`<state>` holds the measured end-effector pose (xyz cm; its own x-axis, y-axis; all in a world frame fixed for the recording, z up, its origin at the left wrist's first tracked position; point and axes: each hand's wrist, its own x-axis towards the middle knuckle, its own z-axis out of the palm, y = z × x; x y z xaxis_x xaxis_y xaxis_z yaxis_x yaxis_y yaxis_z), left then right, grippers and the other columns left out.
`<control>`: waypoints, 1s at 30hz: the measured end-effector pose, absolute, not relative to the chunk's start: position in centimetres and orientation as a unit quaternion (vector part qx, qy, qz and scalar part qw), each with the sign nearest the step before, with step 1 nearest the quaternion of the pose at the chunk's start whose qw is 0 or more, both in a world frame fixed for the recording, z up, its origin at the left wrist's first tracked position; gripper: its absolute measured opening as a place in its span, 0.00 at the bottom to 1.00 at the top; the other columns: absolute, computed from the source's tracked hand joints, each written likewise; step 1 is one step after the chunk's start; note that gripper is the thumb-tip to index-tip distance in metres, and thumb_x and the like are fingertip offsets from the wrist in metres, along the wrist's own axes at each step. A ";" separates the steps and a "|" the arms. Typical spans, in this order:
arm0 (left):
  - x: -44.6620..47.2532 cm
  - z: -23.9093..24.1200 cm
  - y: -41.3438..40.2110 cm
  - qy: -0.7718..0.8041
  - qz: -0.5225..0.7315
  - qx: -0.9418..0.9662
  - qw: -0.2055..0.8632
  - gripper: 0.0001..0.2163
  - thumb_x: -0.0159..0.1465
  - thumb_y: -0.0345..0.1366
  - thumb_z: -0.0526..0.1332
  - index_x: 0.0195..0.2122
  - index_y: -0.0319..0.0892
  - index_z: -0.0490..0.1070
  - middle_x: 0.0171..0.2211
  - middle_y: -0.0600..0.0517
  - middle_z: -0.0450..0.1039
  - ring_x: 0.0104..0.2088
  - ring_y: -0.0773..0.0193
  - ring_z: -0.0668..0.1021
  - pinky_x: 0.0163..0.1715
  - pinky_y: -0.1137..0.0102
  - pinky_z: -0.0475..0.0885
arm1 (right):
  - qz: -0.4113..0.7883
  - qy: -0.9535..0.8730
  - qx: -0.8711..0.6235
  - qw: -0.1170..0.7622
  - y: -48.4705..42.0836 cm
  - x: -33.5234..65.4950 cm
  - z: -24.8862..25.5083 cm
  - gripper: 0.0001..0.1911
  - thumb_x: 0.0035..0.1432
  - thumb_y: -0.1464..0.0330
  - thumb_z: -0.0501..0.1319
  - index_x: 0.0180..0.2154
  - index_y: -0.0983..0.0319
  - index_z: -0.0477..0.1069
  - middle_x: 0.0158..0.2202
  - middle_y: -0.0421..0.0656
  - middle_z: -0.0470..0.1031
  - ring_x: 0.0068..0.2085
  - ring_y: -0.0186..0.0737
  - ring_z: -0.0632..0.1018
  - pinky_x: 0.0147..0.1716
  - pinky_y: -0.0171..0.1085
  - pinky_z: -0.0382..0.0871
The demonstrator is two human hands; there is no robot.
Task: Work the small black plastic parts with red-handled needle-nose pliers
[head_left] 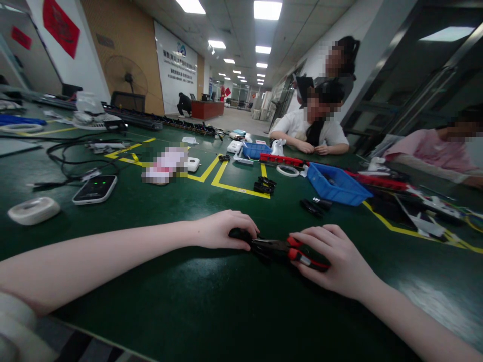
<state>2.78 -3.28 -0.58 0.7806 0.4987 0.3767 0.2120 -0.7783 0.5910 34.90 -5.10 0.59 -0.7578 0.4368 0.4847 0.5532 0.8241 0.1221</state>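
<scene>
Both my hands rest low on the dark green table (188, 301). My right hand (332, 259) is closed around the red and black handles of a pair of pliers (287, 250), whose dark jaws point left. My left hand (222, 230) is curled over a small black part (239, 234) at the jaws and pins it to the table top. What that part is stays hidden under my fingers.
A blue bin (334, 185) stands behind my hands, with small black clips (264, 185) and black parts (315, 205) near it. A phone (95, 189) and a white tape roll (33, 209) lie at the left. Three people sit or stand across the table at the right.
</scene>
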 end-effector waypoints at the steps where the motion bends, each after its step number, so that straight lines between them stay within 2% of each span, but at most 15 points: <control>1: 2.8 -0.6 -3.3 0.197 0.266 0.904 0.269 0.08 0.63 0.31 0.69 0.43 0.41 0.76 0.50 0.45 0.78 0.50 0.57 0.79 0.52 0.63 0.71 | -0.124 -0.929 -0.269 0.223 -5.1 34.9 0.6 0.19 0.58 0.62 0.64 0.52 0.58 0.72 0.43 0.46 0.80 0.40 0.44 0.80 0.40 0.44 0.70; 5: 2.7 -0.6 -3.3 0.204 0.260 0.906 0.263 0.08 0.63 0.31 0.69 0.43 0.41 0.76 0.50 0.46 0.78 0.49 0.57 0.79 0.51 0.64 0.71 | -0.086 -0.930 -0.279 0.222 -5.7 34.5 0.8 0.19 0.59 0.63 0.64 0.52 0.58 0.71 0.43 0.47 0.79 0.39 0.41 0.80 0.35 0.39 0.76; 9: 2.7 -0.7 -3.2 0.200 0.257 0.910 0.259 0.08 0.64 0.32 0.69 0.43 0.41 0.75 0.50 0.46 0.78 0.50 0.58 0.79 0.51 0.64 0.71 | -0.082 -0.928 -0.286 0.223 -6.4 34.0 0.9 0.19 0.60 0.64 0.63 0.52 0.59 0.71 0.44 0.48 0.79 0.38 0.42 0.81 0.35 0.39 0.78; 30: 2.7 -0.7 -3.2 0.198 0.253 0.915 0.243 0.08 0.64 0.34 0.69 0.43 0.40 0.75 0.48 0.46 0.77 0.49 0.57 0.78 0.51 0.64 0.70 | -0.110 -0.932 -0.276 0.210 -6.4 34.4 1.6 0.18 0.60 0.63 0.63 0.51 0.62 0.72 0.43 0.48 0.78 0.38 0.41 0.81 0.35 0.38 0.77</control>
